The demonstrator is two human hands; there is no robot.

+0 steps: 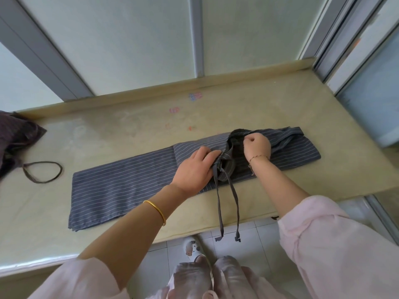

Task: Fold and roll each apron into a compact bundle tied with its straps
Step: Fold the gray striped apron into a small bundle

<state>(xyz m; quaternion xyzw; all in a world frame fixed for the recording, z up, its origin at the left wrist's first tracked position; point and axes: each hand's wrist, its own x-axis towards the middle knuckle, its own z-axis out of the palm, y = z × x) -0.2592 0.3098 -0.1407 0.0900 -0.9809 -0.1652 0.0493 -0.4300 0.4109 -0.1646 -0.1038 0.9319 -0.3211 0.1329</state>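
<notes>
Pinning apron (121,190) under left fingers (205,154)

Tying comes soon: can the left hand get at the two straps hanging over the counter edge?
Probably yes: the left hand rests on the striped apron right beside the straps, with nothing lying between.

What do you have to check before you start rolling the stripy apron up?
1. Apron folded into a long strip, flat on the table: ok.
2. Left hand presses the cloth down: ok.
3. Right hand grips the bunched dark part: ok.
4. Straps gathered up: not ok, both dangle over the table's edge.
5. Straps untangled under the hands: cannot tell.
6. Other apron out of the way: ok, it lies far to the left.
</notes>
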